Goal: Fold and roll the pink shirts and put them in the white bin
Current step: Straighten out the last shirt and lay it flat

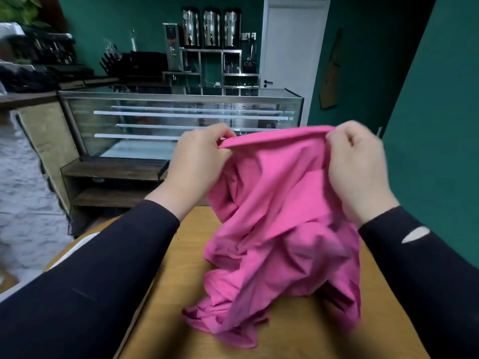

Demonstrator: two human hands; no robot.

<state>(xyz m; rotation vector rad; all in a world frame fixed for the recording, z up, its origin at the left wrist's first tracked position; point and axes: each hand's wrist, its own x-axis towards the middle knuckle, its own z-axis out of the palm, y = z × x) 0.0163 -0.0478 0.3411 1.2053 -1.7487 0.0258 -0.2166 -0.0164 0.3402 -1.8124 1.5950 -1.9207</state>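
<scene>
Left hand [199, 156] pinches one end of the pink shirt [280, 229] hem, right hand [357, 164] grips the other end, edge stretched between them, the crumpled rest hanging down onto the wooden table [181, 281].

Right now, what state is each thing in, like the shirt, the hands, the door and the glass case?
pink shirt: unfolded and crumpled, top edge held up, lower part lying on the wooden table
left hand: pinching the shirt's top edge
right hand: gripping the same edge
white door: closed
glass display case: shelves look bare
</scene>
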